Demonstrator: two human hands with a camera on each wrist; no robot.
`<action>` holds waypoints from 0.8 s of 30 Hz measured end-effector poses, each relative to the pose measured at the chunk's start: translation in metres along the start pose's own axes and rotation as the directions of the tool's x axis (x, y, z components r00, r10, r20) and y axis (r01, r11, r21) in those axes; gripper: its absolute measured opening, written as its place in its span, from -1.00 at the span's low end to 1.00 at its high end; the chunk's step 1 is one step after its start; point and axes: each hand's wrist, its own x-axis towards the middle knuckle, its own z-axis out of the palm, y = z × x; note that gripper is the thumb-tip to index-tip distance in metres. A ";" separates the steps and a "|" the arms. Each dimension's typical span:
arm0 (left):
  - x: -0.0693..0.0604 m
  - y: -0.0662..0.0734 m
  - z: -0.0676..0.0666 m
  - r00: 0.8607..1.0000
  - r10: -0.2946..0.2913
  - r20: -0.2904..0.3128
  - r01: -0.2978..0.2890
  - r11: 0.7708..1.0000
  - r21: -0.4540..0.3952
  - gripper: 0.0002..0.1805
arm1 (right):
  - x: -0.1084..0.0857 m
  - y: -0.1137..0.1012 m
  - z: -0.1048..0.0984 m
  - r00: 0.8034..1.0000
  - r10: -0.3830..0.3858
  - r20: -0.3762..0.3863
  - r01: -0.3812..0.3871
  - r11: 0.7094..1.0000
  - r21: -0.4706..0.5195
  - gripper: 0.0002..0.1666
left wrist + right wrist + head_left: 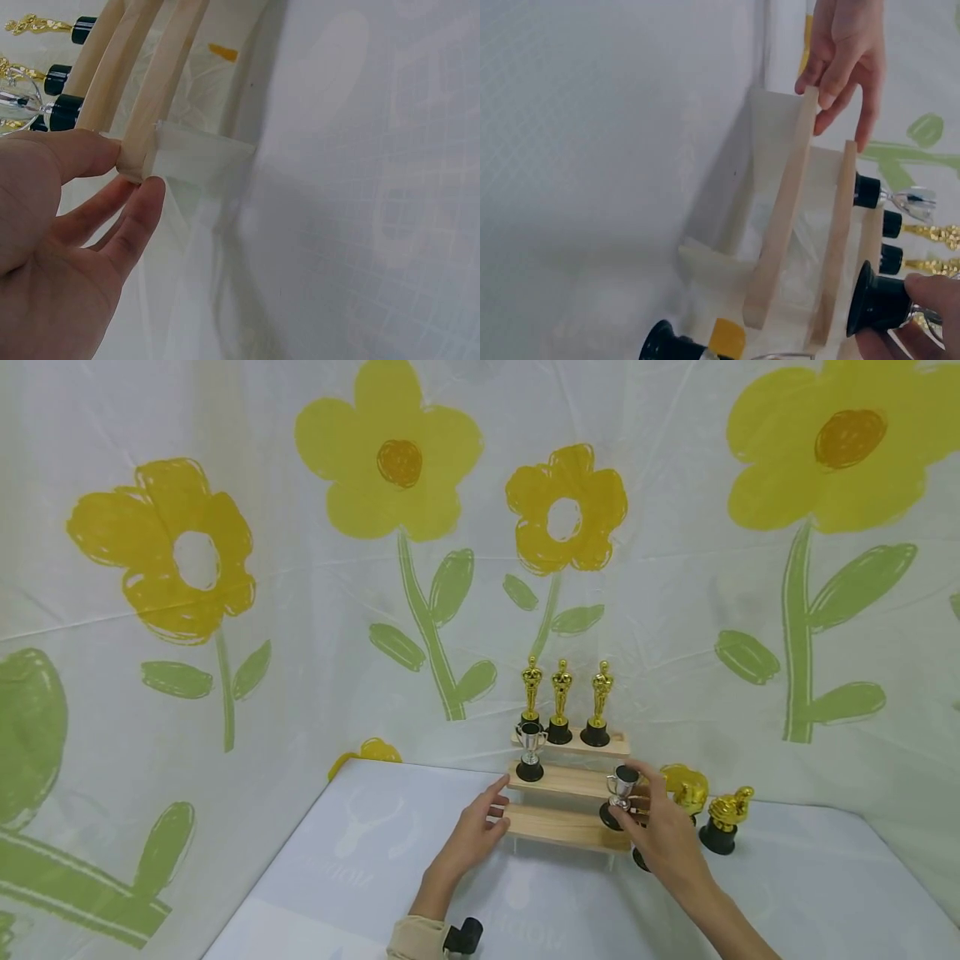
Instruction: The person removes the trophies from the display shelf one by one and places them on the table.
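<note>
A three-tier wooden display shelf [562, 827] stands on the table against the back cloth. My left hand [474, 833] holds the left end of its lowest board [142, 139], thumb on one face and fingers on the other. In my right hand [667, 835] is a small silver trophy cup [622, 783] with a black base [881, 302], pinched near its stem and held at the right end of the middle board. Another silver trophy cup [530, 742] stands upright at the left of the middle board. Three gold statuettes [561, 693] line the top board.
Right of the shelf stand a gold trophy [686, 789] and a gold figure trophy [723, 818] on black bases. Another black base [642, 860] shows partly behind my right hand. A flower-printed cloth [660, 610] hangs behind the white table [360, 860].
</note>
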 end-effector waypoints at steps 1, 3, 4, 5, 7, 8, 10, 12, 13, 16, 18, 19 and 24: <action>0.000 0.000 0.000 1.000 -0.002 -0.001 0.002 1.000 -0.001 -0.27 | -0.001 0.001 -0.002 1.000 -0.001 -0.003 0.001 1.000 0.000 -0.05; 0.000 0.001 0.000 1.000 -0.006 -0.001 0.006 1.000 -0.006 -0.27 | -0.004 0.005 -0.006 1.000 0.001 -0.013 -0.001 1.000 -0.008 -0.05; 0.000 0.001 0.000 1.000 -0.008 -0.001 0.008 1.000 -0.007 -0.27 | -0.005 0.007 -0.008 1.000 -0.004 -0.018 0.004 1.000 -0.006 -0.05; 0.000 0.001 0.000 1.000 -0.010 -0.001 0.010 1.000 -0.008 -0.27 | -0.006 0.008 -0.010 1.000 -0.007 -0.023 0.007 1.000 -0.005 -0.04; 0.000 0.001 0.000 1.000 -0.008 -0.004 0.008 1.000 -0.005 -0.27 | -0.008 0.012 -0.014 0.999 -0.016 -0.029 0.016 1.000 -0.008 -0.04; 0.000 0.001 0.000 1.000 -0.008 -0.004 0.008 1.000 -0.006 -0.27 | -0.009 0.013 -0.017 0.999 -0.017 -0.035 0.016 1.000 -0.016 -0.03; 0.000 0.000 0.001 1.000 -0.010 -0.002 0.010 1.000 -0.006 -0.26 | -0.011 0.017 -0.022 0.999 -0.015 -0.045 0.014 1.000 -0.022 -0.03; -0.001 0.000 0.001 1.000 -0.004 -0.004 0.004 1.000 -0.009 -0.26 | -0.012 0.021 -0.027 0.999 -0.002 -0.052 0.001 1.000 -0.026 -0.03; -0.001 -0.001 0.001 1.000 -0.001 -0.004 0.001 1.000 -0.011 -0.26 | -0.012 0.023 -0.029 0.998 0.010 -0.054 -0.011 1.000 -0.029 -0.03; -0.001 -0.002 0.001 1.000 0.002 -0.001 -0.002 1.000 -0.009 -0.26 | -0.014 0.029 -0.036 0.997 0.045 -0.058 -0.047 0.998 -0.032 -0.02; -0.001 -0.001 0.001 1.000 0.002 -0.003 -0.002 1.000 -0.011 -0.26 | -0.015 0.033 -0.040 0.997 0.062 -0.054 -0.065 0.997 -0.040 0.00; -0.001 -0.001 0.001 1.000 -0.004 -0.003 0.004 1.000 -0.010 -0.26 | -0.015 0.035 -0.042 0.996 0.067 -0.057 -0.070 0.996 -0.049 0.00; 0.000 0.001 0.000 1.000 -0.018 -0.003 0.018 1.000 -0.012 -0.27 | -0.018 0.044 -0.050 0.994 0.079 -0.073 -0.084 0.995 -0.062 0.03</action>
